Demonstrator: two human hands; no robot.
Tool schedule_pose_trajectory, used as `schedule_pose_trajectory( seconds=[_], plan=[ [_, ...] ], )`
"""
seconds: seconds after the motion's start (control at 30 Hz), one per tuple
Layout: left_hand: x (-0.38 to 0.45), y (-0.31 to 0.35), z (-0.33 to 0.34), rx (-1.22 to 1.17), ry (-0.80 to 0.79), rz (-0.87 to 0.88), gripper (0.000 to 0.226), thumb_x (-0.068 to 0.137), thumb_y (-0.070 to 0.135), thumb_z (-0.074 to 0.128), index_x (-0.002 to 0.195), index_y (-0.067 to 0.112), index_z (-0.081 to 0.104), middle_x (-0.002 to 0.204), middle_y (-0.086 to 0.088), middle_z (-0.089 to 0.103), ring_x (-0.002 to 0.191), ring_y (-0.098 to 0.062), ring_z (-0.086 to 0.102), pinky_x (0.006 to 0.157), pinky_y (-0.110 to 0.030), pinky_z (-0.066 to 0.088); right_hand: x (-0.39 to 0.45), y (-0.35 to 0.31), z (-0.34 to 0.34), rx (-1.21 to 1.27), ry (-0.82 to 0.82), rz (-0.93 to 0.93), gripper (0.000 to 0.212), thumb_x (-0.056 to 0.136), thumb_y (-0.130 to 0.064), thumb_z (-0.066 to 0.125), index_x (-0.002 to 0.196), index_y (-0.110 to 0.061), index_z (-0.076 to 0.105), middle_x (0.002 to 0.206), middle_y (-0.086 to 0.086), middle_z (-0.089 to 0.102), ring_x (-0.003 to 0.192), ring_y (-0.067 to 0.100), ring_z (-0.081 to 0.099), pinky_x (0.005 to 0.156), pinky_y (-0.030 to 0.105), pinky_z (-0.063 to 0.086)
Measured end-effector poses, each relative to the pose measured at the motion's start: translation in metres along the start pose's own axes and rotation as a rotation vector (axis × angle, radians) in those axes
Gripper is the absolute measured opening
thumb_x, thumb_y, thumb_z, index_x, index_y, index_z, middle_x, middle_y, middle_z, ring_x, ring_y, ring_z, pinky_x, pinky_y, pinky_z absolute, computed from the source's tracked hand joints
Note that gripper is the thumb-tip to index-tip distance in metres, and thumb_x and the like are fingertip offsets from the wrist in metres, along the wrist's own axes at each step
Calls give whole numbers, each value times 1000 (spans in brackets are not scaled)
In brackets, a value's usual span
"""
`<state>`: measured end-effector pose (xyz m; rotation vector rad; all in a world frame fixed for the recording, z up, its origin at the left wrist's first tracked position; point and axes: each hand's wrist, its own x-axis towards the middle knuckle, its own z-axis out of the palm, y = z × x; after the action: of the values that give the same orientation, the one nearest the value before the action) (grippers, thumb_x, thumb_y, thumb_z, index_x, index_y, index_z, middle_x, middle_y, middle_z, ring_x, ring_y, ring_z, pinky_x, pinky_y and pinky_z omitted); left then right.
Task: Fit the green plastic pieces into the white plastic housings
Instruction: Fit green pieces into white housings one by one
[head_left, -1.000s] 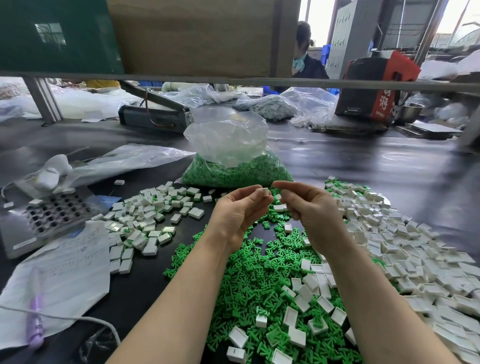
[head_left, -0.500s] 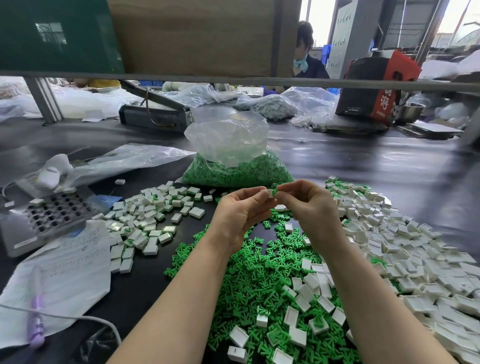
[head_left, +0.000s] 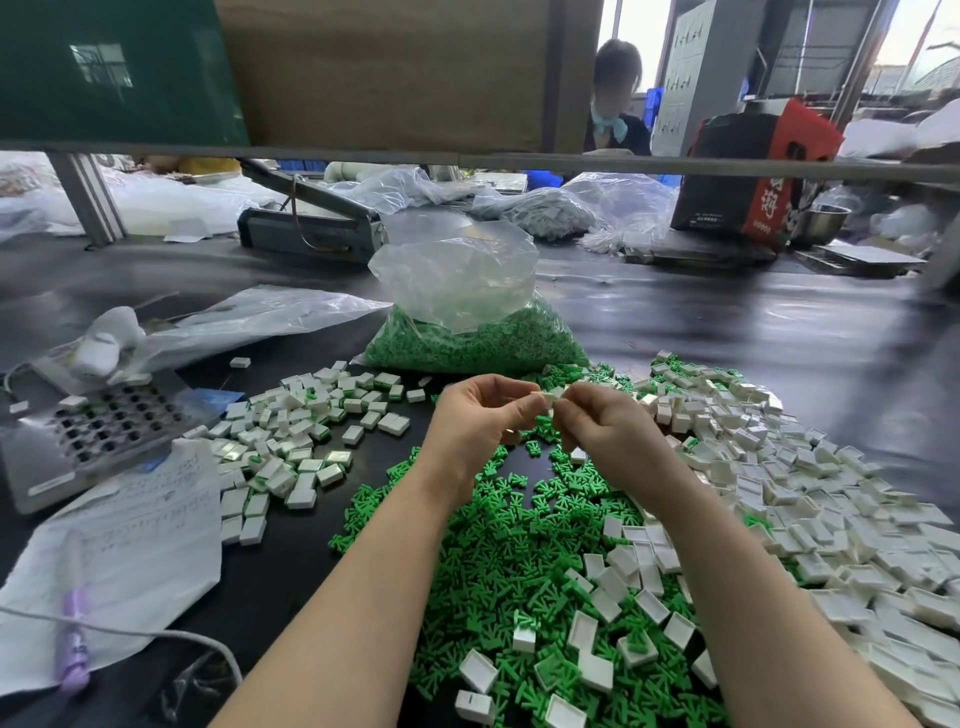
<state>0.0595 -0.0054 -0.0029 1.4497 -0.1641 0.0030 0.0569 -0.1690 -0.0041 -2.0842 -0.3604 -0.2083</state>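
A small white housing (head_left: 549, 398) sits raised above the table, pinched between the fingertips of both hands where they meet; whether a green piece is already in it cannot be told. The left hand (head_left: 480, 421) curls its fingers round the housing's left end, the right hand (head_left: 605, 434) nips its right end. Directly below lies the loose heap of green pieces (head_left: 498, 551). Empty white housings (head_left: 810, 488) spread to the right, a smaller pile of white housings (head_left: 291, 436) to the left, and a clear bag of green pieces (head_left: 475, 332) stands just beyond the hands.
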Motion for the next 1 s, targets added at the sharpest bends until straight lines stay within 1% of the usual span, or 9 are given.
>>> schedule_pose_trajectory(
  seconds=[0.1,0.27,0.37,0.47,0.6,0.7,0.77,0.9,1.0],
  plan=[
    [2,-2,-6,183,-63,4,13,83,18,76,86,9,67,72,-2,70,60,-7,59,55,-17,47,0,-3,0,22,-40,-6,25,98,-15,54,75,-9,56,63,1,52,61,17,45,61,36,37],
    [4,-2,-11,248,-156,-20,12,90,22,69,87,10,67,70,0,73,60,-7,62,56,-19,49,-3,-4,0,66,-80,-16,30,99,-11,51,69,-10,50,61,0,47,60,14,42,62,35,35],
    [2,-2,-10,315,-249,-81,22,98,28,58,85,12,66,69,0,71,57,-8,60,52,-19,45,-3,-5,0,73,-80,-22,30,99,-10,51,69,-10,50,62,2,47,60,15,42,61,34,35],
    [-2,-2,-8,378,-332,-95,32,104,27,43,80,13,58,62,1,61,53,-9,52,49,-18,39,-4,-4,2,90,-103,10,31,100,-10,50,69,-13,50,60,-1,47,59,14,41,61,34,34],
    [-5,-1,-8,322,-360,-71,30,106,22,40,79,14,52,66,2,49,53,-4,42,50,-16,34,-4,-4,3,135,-149,54,33,101,-11,46,69,-11,51,61,4,47,60,18,40,61,35,33],
    [-5,1,-9,309,-385,-88,21,105,18,41,90,9,52,69,-1,45,60,-10,40,55,-18,33,-4,-4,2,184,-206,85,31,102,-10,45,72,-9,52,63,8,44,62,22,36,61,38,29],
    [-4,2,-11,331,-406,-101,17,105,17,42,98,6,53,78,-10,44,70,-19,38,62,-24,33,-5,-4,1,197,-250,101,28,102,-10,45,75,-6,53,63,6,43,58,19,35,57,32,28],
    [-5,3,-12,361,-459,-112,19,104,15,43,87,11,52,72,0,40,64,-8,37,63,-21,33,-8,-5,-4,210,-324,109,28,101,-7,47,73,-8,50,61,0,42,53,7,35,53,21,29],
    [-5,4,-12,380,-490,-120,12,104,14,44,100,6,52,81,-8,42,74,-15,41,74,-23,37,-10,-8,-7,251,-369,112,19,100,-4,46,81,-1,51,61,0,39,53,6,34,52,18,28]
  ],
)
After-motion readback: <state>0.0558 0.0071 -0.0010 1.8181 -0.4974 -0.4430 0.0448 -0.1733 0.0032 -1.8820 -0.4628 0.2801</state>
